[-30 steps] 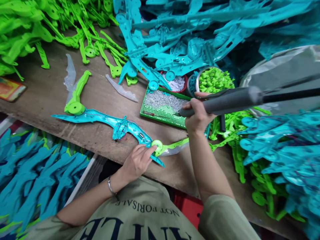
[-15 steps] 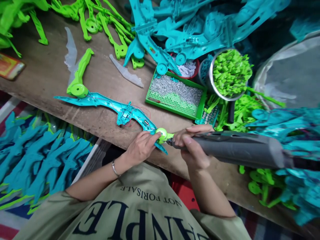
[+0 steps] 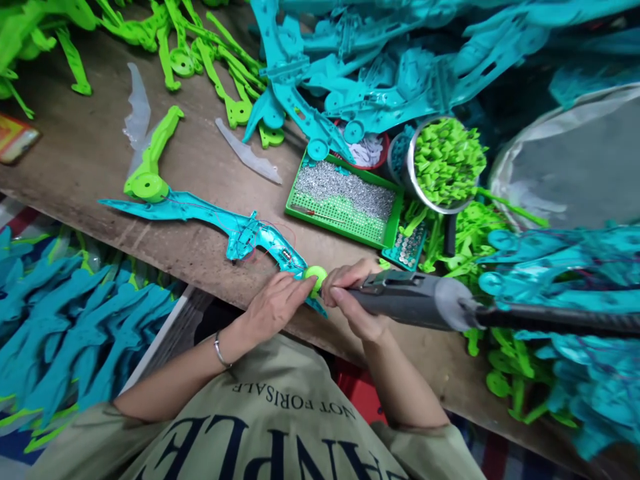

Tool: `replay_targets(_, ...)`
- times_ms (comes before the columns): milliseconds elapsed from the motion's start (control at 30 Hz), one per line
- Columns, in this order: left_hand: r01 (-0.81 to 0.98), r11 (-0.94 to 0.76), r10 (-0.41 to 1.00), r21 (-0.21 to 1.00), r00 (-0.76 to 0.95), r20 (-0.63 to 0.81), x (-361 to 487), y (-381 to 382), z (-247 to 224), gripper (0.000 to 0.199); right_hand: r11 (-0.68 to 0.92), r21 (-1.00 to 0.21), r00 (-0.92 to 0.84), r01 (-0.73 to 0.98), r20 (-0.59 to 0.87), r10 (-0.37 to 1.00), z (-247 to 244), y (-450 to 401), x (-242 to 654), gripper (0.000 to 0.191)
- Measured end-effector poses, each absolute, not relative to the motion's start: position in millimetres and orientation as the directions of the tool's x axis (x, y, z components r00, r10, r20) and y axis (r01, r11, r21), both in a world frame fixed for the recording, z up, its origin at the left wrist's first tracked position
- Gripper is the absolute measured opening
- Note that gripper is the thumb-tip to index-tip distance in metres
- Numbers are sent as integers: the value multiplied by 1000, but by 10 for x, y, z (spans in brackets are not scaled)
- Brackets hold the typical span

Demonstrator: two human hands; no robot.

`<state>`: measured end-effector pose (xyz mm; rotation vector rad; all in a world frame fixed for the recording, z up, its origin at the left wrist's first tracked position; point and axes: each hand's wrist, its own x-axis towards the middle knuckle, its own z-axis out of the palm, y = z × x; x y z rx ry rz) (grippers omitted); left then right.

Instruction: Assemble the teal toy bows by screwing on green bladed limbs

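A blue bow-shaped shell (image 3: 210, 208) with thin red wires lies along the table's front edge. At its left end sits a green limb piece (image 3: 159, 150); at its right end is a round green piece (image 3: 315, 279). My left hand (image 3: 273, 303) presses on the shell's right end, its fingers closed on it beside the round piece. My right hand (image 3: 357, 293) is wrapped round the front of a dark power screwdriver (image 3: 410, 297), which lies nearly level. Its tip is hidden by my fingers at the round piece.
Behind lie a green tray of screws (image 3: 345, 230), a metal pot of green pieces (image 3: 447, 160) and clear plastic strips (image 3: 247, 150). Blue shells (image 3: 385, 87) and green parts (image 3: 235, 107) are heaped at the back. More blue shells (image 3: 65, 333) stand at the lower left.
The screwdriver's body has swung, and my right hand has moved left, closer to my left hand and the round green piece. The whole view has shifted slightly.
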<state>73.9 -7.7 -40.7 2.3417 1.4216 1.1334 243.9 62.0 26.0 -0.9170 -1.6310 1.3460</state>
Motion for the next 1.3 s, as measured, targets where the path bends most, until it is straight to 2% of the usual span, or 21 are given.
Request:
replay_targets(100,688,-539,811,486,268,520,731,-61,-390,40,161,-986,-503,-34,157,850,356,702,2473,17)
replay_targets(167,709,-543,810,451,300,504,725,-50,-353,40,203,-972,-461,-122,236,855,442,825,2492,19)
replay_targets(233,740,-546,809,392,346,475,724,-40,-304,37,334,-916,-274,-221,387,881,500,1028,2496,18)
replay_targets(300,765,-547,808,339,376,455,728,-34,-264,31,488,-843,-11,-227,503,864,496,1286,2489,16)
replay_targets(367,778,-544,805,314,379,456,734,-33,-254,29,522,-839,157,-154,501,851,430,1542,2475,16)
replay_targets(433,782,-541,804,310,371,465,738,-37,-275,31,488,-868,232,-90,459,858,327,1743,2460,17)
replay_targets(667,785,-530,818,322,373,437,727,-55,-336,32,405,-909,250,-102,370,895,66,1956,2435,22)
replay_targets(933,781,-531,819,329,374,435,728,-50,-318,34,398,-916,183,-48,384,905,-11,2032,2459,23)
replay_targets(1033,781,-536,812,321,373,449,727,-44,-304,34,401,-916,191,-32,388,902,76,2024,2445,23)
replay_targets(1167,781,-541,810,313,383,444,726,-37,-285,35,452,-885,217,-108,423,880,378,1790,2476,17)
replay_targets(1300,785,-541,814,302,398,423,723,-44,-295,38,459,-878,120,-134,445,887,620,1326,2606,14)
